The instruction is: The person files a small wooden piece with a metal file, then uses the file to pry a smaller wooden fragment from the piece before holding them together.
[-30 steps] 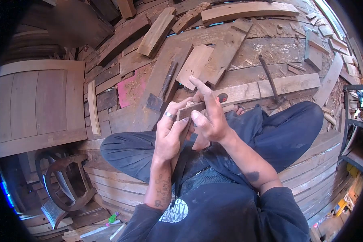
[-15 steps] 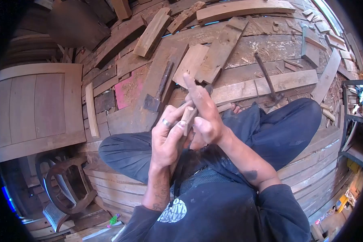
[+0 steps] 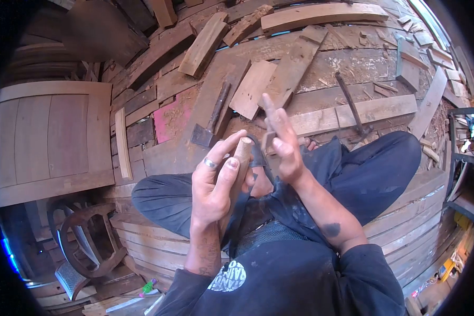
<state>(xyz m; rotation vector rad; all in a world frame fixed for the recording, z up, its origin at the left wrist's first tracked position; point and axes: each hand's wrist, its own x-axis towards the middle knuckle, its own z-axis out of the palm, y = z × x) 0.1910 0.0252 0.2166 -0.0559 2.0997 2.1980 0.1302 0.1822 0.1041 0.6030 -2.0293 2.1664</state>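
My left hand [image 3: 213, 184], with a ring on one finger, is wrapped round a slim wooden stick [image 3: 239, 167] whose pale tip points up and away from me. The lower part of the stick runs down along my wrist. To its right, my right hand [image 3: 285, 145] is raised with the index finger stretched out. A small brownish piece lies against its palm side, too hidden to name, with the other fingers partly curled. The two hands are apart.
An axe-like tool [image 3: 210, 118] lies on boards ahead, and a hammer [image 3: 353, 105] rests across a long plank [image 3: 387, 107]. Wood offcuts and shavings cover the floor. A panelled wooden door [image 3: 52, 139] is at left, near a curved chair frame [image 3: 87, 237]. A dark rack [image 3: 463, 158] stands at right.
My right hand has moved off the stick to the right, and a gap now shows between the hands. My left hand has shifted slightly left, still holding the stick.
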